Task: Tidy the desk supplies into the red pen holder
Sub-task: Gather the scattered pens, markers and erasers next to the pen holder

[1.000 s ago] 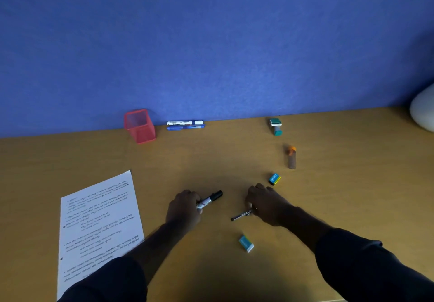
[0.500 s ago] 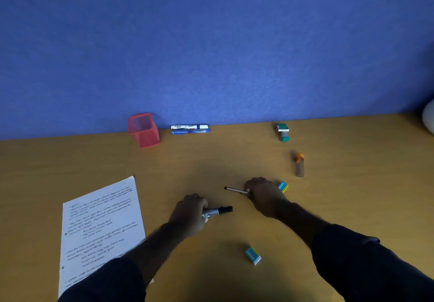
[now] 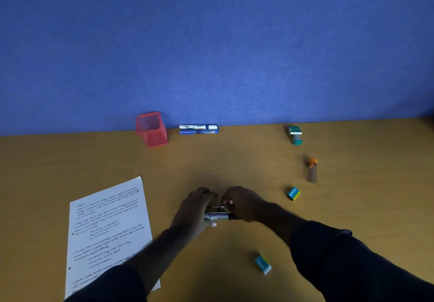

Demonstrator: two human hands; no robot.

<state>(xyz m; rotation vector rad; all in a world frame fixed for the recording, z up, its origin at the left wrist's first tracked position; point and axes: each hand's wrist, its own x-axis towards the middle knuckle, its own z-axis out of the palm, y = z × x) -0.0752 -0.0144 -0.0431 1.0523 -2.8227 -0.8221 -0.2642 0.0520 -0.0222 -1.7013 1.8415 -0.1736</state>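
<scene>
Hands are meeting over the desk (image 3: 234, 160), left hand (image 3: 195, 210) closing around a marker (image 3: 217, 216), right hand (image 3: 244, 204) pinching a thin pen (image 3: 217, 207), and passing them could be letting one slip and roll away from the red pen holder (image 3: 152, 129).

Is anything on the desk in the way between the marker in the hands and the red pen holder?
Nothing visible: bare desk lies between the marker and the red pen holder. The two pens lie right of the holder.

Single head cam, looking forward and down over the desk (image 3: 352, 207) toward the far blue wall (image 3: 211, 43), hands near centre.
</scene>
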